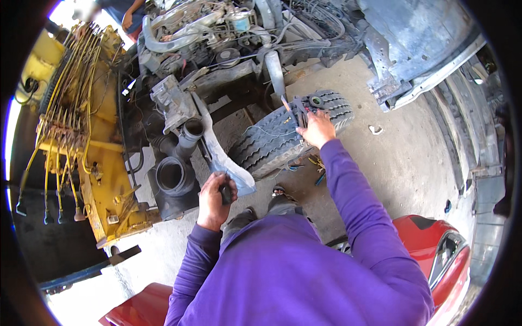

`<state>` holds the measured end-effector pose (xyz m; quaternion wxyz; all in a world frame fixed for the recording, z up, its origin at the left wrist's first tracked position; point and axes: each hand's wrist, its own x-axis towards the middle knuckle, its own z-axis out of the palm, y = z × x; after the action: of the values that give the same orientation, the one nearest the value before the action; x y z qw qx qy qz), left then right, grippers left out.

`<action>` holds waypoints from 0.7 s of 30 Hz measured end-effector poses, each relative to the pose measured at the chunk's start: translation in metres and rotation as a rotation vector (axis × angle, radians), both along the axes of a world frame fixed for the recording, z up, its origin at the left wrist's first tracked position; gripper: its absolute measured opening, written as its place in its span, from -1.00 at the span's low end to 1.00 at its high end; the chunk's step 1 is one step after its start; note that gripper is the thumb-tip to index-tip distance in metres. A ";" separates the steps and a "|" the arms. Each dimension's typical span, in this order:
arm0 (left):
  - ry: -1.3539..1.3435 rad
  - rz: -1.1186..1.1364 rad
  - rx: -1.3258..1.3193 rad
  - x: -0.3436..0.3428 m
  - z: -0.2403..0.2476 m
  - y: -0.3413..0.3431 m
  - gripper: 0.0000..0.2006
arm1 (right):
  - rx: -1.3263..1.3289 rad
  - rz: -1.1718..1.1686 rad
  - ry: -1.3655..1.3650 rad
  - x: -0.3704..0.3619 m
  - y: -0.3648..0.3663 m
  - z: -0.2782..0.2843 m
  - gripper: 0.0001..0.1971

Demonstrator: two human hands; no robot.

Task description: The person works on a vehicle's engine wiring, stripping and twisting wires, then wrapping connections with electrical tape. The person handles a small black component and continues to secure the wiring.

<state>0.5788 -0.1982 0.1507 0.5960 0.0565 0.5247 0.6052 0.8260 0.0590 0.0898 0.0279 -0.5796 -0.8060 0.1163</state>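
Note:
My left hand is closed around a small dark object, mostly hidden by the fingers, next to the end of a pale flat metal arm. Farther out, my right hand reaches over a worn tyre lying on its side. Its fingers and thumb grip a cluster of dark metal parts on top of the tyre. A round green-rimmed opening sits just beyond those fingers. A grey tapered cylinder points down toward the cluster, and a thin wire crosses the tread.
An exposed engine fills the far side. Black intake pipes stand left of the metal arm. Yellow machinery with hoses is at left. Hand tools lie by the tyre. Red bodywork is near right; another person's hand shows far left.

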 end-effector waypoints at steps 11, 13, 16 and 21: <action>0.007 -0.069 0.038 -0.025 0.018 0.031 -0.82 | -0.232 -0.149 0.002 -0.035 0.034 0.010 -0.53; -0.037 -0.064 0.029 -0.029 0.019 0.043 -0.80 | -0.078 -0.243 0.129 -0.011 0.038 -0.007 -0.56; -0.056 -0.016 0.028 -0.039 0.022 0.051 -0.78 | -0.142 -0.230 0.575 0.011 0.008 -0.010 -0.61; -0.037 -0.039 0.081 -0.044 0.029 0.052 -0.75 | -0.311 0.175 0.623 -0.035 -0.136 0.110 -0.73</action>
<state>0.5350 -0.1467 0.1802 0.6146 0.0793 0.4875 0.6151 0.7909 -0.0774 0.2001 0.1737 -0.4425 -0.7780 0.4108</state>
